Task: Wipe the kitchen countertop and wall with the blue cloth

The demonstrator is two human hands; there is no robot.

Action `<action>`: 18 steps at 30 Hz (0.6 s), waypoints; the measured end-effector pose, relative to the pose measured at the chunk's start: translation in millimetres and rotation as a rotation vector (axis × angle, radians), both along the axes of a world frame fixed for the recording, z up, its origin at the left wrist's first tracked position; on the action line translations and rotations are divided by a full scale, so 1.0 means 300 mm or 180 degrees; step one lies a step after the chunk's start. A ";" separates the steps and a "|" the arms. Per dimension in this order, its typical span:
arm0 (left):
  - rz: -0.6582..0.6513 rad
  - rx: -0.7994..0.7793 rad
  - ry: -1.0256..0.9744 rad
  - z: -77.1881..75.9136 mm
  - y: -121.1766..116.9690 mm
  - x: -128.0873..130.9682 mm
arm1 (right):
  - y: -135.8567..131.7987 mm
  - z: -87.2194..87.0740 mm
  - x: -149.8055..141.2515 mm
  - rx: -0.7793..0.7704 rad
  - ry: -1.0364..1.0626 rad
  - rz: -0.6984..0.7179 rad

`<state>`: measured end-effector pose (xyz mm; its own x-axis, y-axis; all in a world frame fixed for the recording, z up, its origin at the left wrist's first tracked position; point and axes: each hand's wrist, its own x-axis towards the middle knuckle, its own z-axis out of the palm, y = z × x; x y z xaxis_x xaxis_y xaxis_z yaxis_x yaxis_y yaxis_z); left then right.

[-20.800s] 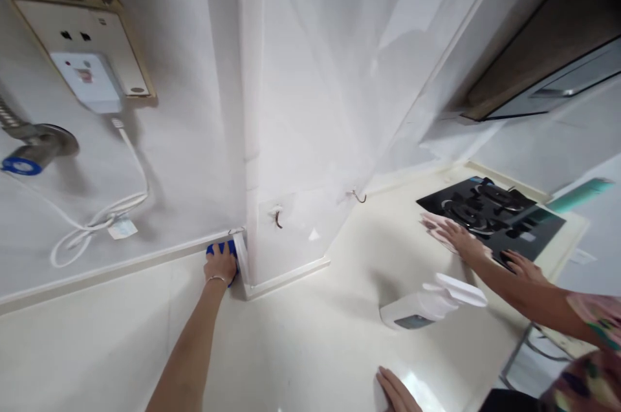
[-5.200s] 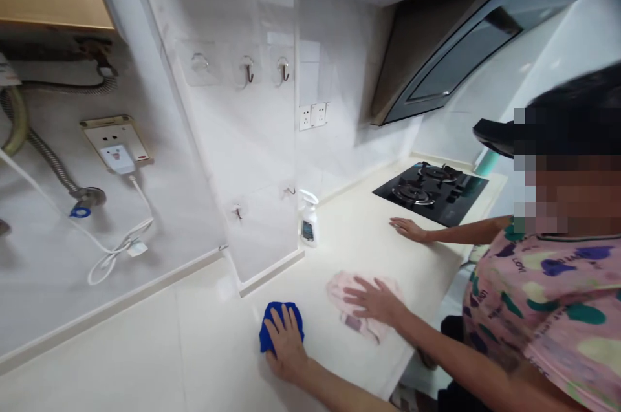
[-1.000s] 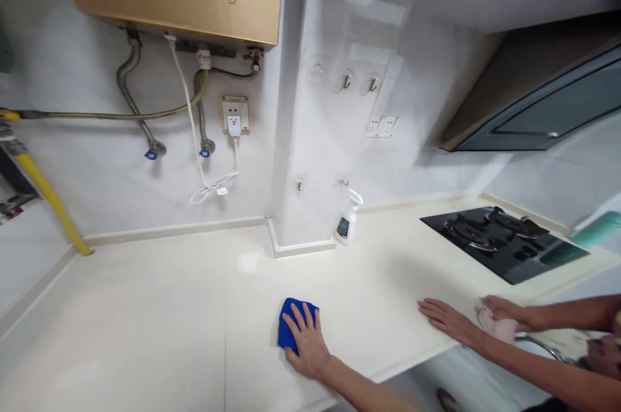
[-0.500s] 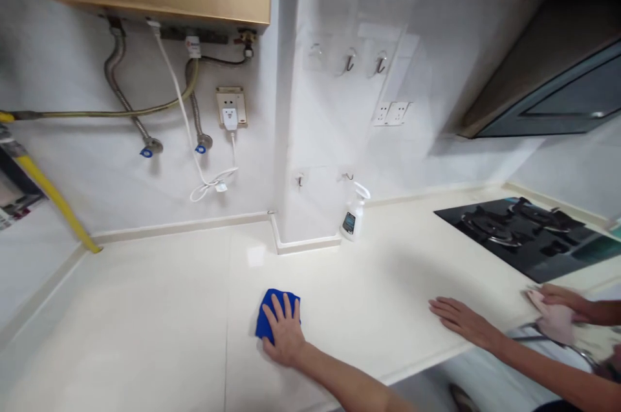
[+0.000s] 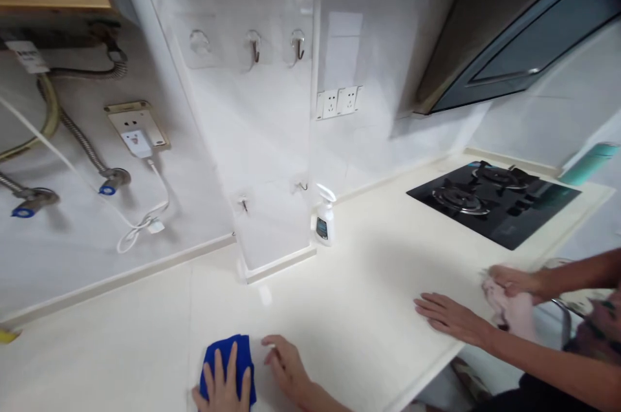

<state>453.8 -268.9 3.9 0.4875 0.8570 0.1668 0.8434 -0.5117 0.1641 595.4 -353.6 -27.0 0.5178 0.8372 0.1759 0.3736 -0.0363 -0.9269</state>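
A folded blue cloth (image 5: 241, 350) lies on the cream countertop (image 5: 121, 347) near the bottom of the view. My left hand (image 5: 224, 386) rests flat on it, fingers spread and pointing away from me; the wrist is cut off by the lower edge. Just right of the cloth, apart from it, is my right hand (image 5: 288, 367). Its fingers are loosely bent, and nothing shows in them. Farther back, a white spray bottle (image 5: 326, 218) stands upright by the wall pillar.
At the right, a co-worker's hand (image 5: 451, 320) lies flat on the counter; their other hand (image 5: 517, 282) grips a pale pink cloth (image 5: 514, 315). Beyond are a black gas hob (image 5: 495, 205) and a range hood (image 5: 485, 37). Hoses and a plugged socket (image 5: 138, 130) line the left wall.
My view has swung right and come closer to the pillar. My right hand has left the blue cloth, and my left hand has come onto it. The co-worker's pink cloth has moved.
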 end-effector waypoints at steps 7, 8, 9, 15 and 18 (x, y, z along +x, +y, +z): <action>-0.0084 0.0542 0.0494 -0.004 -0.054 0.052 | -0.118 -0.095 0.039 -0.0151 -0.0466 0.0180; -0.0138 0.0632 0.0451 -0.013 -0.043 0.042 | -0.111 -0.103 0.035 -0.0101 -0.0602 0.0165; -0.0207 0.0717 0.0420 -0.021 -0.025 0.033 | -0.102 -0.110 0.031 -0.0049 -0.0723 0.0121; -0.0484 0.0981 0.0451 -0.027 0.190 0.019 | -0.054 -0.118 0.018 0.0157 -0.1410 -0.0261; -0.0444 0.0873 0.0509 -0.015 0.331 0.020 | -0.062 -0.107 0.012 0.0157 -0.1747 -0.0348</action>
